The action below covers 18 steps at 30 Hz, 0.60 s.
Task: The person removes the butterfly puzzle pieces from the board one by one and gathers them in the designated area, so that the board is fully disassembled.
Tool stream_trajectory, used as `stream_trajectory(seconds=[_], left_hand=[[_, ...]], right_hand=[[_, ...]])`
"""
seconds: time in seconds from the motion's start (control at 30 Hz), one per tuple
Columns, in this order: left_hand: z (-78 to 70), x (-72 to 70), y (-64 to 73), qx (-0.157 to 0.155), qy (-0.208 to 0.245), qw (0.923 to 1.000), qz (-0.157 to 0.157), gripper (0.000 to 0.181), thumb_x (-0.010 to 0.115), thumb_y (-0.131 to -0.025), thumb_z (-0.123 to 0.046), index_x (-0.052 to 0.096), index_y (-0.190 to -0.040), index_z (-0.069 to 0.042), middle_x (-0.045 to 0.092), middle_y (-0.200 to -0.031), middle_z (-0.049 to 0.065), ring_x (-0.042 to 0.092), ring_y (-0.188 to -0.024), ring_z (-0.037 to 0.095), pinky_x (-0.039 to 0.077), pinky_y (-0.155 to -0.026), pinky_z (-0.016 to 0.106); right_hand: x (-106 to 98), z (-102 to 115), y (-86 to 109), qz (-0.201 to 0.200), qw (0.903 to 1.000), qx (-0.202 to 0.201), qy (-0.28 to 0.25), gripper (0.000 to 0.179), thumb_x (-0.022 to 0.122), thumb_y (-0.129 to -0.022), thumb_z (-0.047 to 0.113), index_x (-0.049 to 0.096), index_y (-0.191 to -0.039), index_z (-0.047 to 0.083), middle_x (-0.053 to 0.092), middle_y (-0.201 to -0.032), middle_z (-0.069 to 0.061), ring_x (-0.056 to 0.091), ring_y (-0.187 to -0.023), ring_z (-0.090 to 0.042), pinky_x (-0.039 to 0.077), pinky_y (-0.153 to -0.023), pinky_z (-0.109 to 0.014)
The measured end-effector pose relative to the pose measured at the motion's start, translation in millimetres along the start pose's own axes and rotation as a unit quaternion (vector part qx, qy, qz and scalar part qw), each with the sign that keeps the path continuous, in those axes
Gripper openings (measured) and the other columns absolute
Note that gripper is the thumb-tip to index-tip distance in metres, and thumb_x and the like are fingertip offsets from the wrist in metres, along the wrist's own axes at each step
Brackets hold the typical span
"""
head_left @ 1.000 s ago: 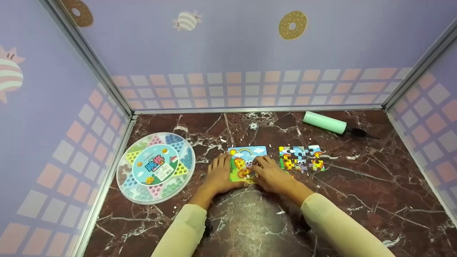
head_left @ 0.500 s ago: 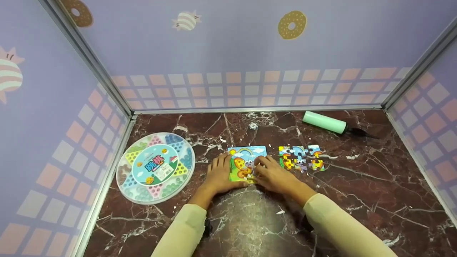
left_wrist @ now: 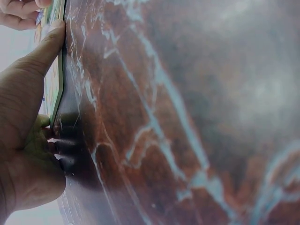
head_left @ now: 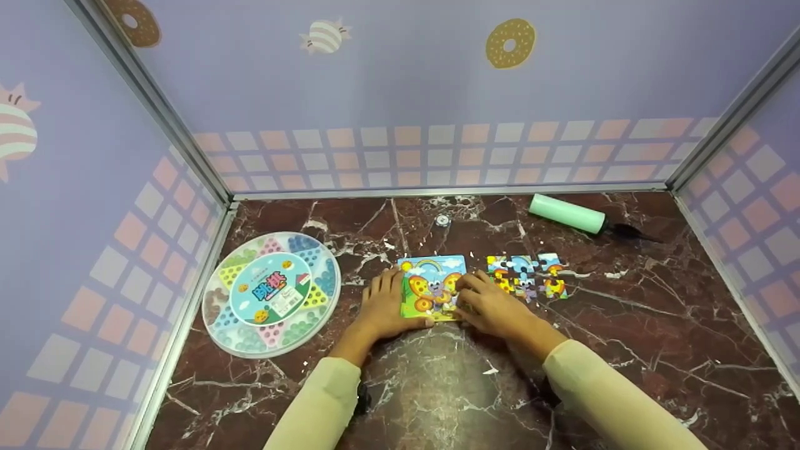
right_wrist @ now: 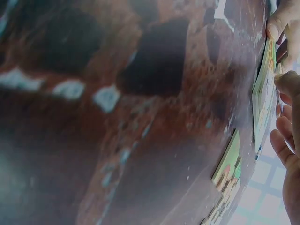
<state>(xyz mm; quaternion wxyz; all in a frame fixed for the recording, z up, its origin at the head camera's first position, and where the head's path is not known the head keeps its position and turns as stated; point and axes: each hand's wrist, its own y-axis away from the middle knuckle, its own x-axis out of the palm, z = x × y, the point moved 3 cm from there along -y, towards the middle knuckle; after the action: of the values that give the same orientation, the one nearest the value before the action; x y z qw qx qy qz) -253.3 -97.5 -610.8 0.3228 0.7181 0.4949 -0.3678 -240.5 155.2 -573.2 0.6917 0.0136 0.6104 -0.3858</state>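
Observation:
A square picture puzzle board [head_left: 431,269], showing a butterfly under a rainbow, lies on the dark marble surface. My left hand [head_left: 383,306] rests along its left side, fingers extended, with the thumb on the near edge. In the left wrist view that thumb [left_wrist: 44,51] lies against the board's rim. My right hand [head_left: 497,309] is at the board's lower right corner, its fingers bent. The right thumb [right_wrist: 287,83] touches the board there; whether a piece sits between the fingertips is hidden. Loose puzzle pieces [head_left: 525,272] lie in rows just right of the board, partly covered by the right hand.
A round Chinese checkers set [head_left: 272,294] with marbles stands at the left. At the back right lies a mint-green hand pump [head_left: 567,214] with a black end. A small round metallic object [head_left: 443,220] sits behind the board. Patterned walls [head_left: 406,156] enclose three sides.
My right hand has slid right across the board to its right edge, uncovering the butterfly's body and right wing. My left hand and the loose pieces have stayed in place.

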Motion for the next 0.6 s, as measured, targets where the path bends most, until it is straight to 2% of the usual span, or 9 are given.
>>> stream_trajectory(seconds=[0.17,0.47,0.6], left_hand=[[-7.8,-7.3,4.5,0.002,-0.013,0.9999,0.004,0.127,0.086,-0.08,-0.071,0.029,-0.172,-0.005,0.032,-0.176,0.022,0.032,-0.161,0.047,0.031,-0.128,0.07],[-8.1,-7.1,4.5,-0.001,-0.016,0.9998,0.013,0.128,0.085,-0.081,-0.072,0.027,-0.174,-0.007,0.03,-0.177,0.021,0.03,-0.162,0.046,0.03,-0.13,0.07],[-9.6,-9.3,5.9,0.002,-0.012,0.9999,0.007,0.128,0.085,-0.08,-0.074,0.028,-0.174,-0.007,0.031,-0.176,0.021,0.032,-0.161,0.046,0.031,-0.128,0.071]], right_hand=[[-4.5,-2.8,5.5,0.003,1.0,-0.001,0.003,0.015,0.087,-0.093,0.011,0.072,-0.092,0.009,0.07,-0.118,-0.015,0.061,-0.105,-0.03,0.059,-0.089,-0.044],[-14.9,-7.7,17.7,-0.015,0.9992,-0.007,0.037,0.018,0.091,-0.088,0.012,0.073,-0.091,0.011,0.072,-0.115,-0.014,0.063,-0.103,-0.03,0.06,-0.09,-0.046],[-19.1,-11.2,23.9,-0.028,0.9981,-0.012,0.054,0.02,0.093,-0.086,0.013,0.075,-0.093,0.011,0.074,-0.116,-0.013,0.063,-0.105,-0.031,0.058,-0.091,-0.048]])
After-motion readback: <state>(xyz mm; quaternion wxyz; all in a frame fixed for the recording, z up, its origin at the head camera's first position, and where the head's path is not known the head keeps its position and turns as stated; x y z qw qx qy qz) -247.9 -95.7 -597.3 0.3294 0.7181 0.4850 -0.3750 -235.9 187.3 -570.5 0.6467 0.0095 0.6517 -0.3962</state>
